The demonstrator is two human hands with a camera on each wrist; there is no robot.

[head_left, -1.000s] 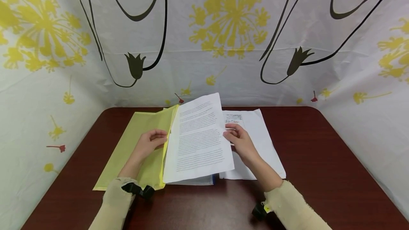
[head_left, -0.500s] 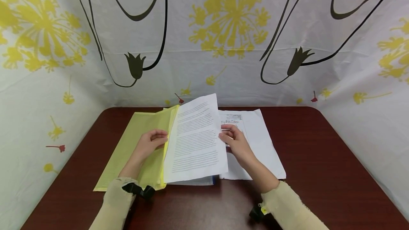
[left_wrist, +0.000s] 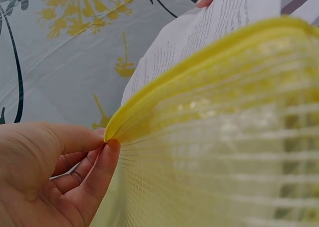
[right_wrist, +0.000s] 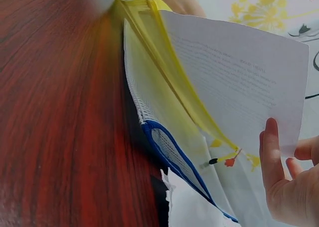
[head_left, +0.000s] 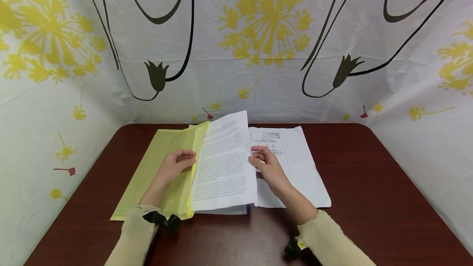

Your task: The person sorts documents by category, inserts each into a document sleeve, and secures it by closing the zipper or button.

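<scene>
My left hand (head_left: 171, 170) pinches the edge of a yellow mesh zip pouch (head_left: 145, 175) between thumb and fingers. In the left wrist view, that yellow edge (left_wrist: 169, 77) is lifted and bowed. My right hand (head_left: 271, 170) pinches the right edge of a printed sheet of paper (head_left: 223, 167), which stands tilted above the table. The sheet's left side lies inside the pouch's mouth, so that part is hidden or seen only through the mesh. In the right wrist view, the thumb and fingers of the right hand (right_wrist: 286, 182) hold the sheet near a corner.
Under the sheet lies a white mesh pouch with a blue edge (head_left: 233, 209). Right of it, a stack of white papers (head_left: 308, 175) lies flat, the top one bearing a small diagram. The dark red-brown table (head_left: 369, 200) ends against a flowered curtain (head_left: 273, 89).
My right hand has moved left with the printed sheet, which reaches further into the yellow pouch. More of the paper stack shows. The left hand keeps its pinch and has shifted slightly right.
</scene>
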